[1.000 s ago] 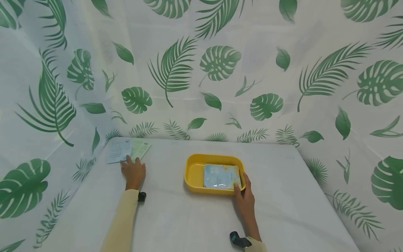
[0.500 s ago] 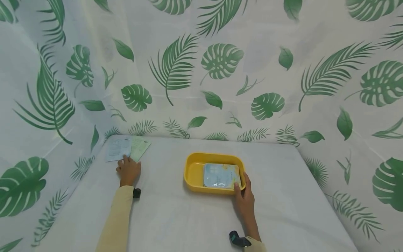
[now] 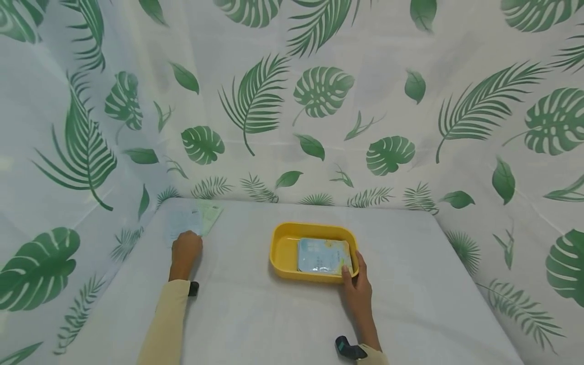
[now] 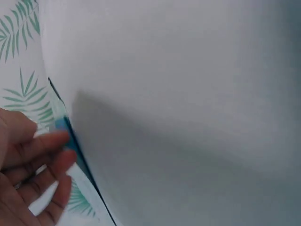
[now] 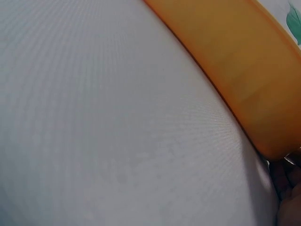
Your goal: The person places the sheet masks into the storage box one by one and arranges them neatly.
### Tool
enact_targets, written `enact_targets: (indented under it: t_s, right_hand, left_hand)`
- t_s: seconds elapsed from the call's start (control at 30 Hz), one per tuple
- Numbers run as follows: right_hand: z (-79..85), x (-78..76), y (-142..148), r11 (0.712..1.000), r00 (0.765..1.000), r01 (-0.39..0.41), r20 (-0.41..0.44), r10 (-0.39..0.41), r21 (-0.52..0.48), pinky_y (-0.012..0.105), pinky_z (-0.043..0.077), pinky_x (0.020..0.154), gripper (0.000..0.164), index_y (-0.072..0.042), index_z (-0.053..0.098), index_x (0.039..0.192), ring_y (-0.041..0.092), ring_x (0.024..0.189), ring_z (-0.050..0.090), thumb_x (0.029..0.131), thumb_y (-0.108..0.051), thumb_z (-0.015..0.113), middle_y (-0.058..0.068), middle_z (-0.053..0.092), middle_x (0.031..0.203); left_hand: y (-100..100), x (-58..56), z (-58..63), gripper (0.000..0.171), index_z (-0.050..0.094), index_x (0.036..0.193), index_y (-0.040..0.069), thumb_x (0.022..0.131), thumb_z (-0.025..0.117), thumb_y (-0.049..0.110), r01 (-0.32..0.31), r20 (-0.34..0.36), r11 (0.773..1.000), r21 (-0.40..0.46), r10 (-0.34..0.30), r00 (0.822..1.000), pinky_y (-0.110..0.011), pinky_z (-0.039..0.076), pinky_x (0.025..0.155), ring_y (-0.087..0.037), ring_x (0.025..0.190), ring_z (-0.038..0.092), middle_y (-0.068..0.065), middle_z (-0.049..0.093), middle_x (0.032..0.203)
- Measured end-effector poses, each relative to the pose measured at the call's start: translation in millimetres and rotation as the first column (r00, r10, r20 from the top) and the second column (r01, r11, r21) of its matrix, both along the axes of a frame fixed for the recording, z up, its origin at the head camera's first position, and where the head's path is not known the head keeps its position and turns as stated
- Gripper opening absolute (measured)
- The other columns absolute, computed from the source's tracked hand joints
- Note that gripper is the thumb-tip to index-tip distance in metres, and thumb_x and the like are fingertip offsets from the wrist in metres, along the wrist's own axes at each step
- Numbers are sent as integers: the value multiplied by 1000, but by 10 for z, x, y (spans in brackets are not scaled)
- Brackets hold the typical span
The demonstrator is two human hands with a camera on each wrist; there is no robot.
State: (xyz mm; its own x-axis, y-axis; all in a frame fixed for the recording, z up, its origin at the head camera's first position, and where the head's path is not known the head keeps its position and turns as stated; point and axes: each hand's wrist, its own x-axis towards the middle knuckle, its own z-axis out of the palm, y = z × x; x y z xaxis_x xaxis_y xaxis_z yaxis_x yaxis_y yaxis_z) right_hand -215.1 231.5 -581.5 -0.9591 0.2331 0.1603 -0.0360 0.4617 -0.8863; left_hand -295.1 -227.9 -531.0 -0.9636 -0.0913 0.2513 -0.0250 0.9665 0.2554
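Note:
In the head view my left hand [image 3: 186, 253] is at the near edge of a flat, pale blue printed packet [image 3: 181, 223] at the back left, its fingers curled down and mostly hidden there. The left wrist view shows the fingers [image 4: 61, 162] bent at the packet's thin blue edge [image 4: 77, 146]. My right hand [image 3: 358, 284] grips the near right corner of a yellow plastic box [image 3: 285, 275], thumb over the rim and fingers along the outer side. Inside the box lies a light blue packet [image 3: 319, 255] with a yellow floral print. In the right wrist view the box wall [image 5: 235, 61] stands on the cloth.
A light green printed packet [image 3: 211, 215] lies beside and partly under the blue one. White cloth covers the table [image 3: 246, 319]. Leaf-patterned sheeting [image 3: 264, 167] rises at the back and both sides.
The left fingers went from spread to curled at the blue packet's edge. That packet has shifted slightly toward me and to the right, and looks blurred. The right hand and box stay put.

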Motion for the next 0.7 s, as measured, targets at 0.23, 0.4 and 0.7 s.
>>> enact_targets:
  t_s: [0.23, 0.4, 0.7]
  right_hand:
    - [-40, -18, 17, 1000, 1000, -3, -6, 3, 1, 54, 26, 116, 62, -33, 20, 155, 33, 147, 28, 101, -43, 49, 10, 29, 160]
    - [-26, -20, 5, 1000, 1000, -4, 0, 4, -3, 54, 25, 116, 62, -32, 21, 155, 34, 146, 29, 100, -45, 49, 10, 30, 160]
    - [-30, -6, 14, 1000, 1000, 17, 2, -17, 0, 55, 27, 115, 61, -33, 23, 154, 35, 145, 30, 100, -44, 50, 11, 31, 159]
  left_hand:
    - [-69, 115, 21, 38, 60, 67, -2, 97, 53, 20, -103, 94, 979, 177, 87, 992, -39, 42, 51, -24, 57, 52, -14, 58, 63]
    - [-62, 232, -3, 45, 53, 108, -21, 96, 56, 22, -323, 154, 925, 202, 296, 943, -66, 45, 77, -59, 103, 47, -47, 47, 110]
    - [-28, 222, 38, 65, 32, 126, -25, 96, 59, 27, -426, 255, 860, 280, 361, 897, -74, 34, 89, -66, 118, 25, -55, 20, 127]
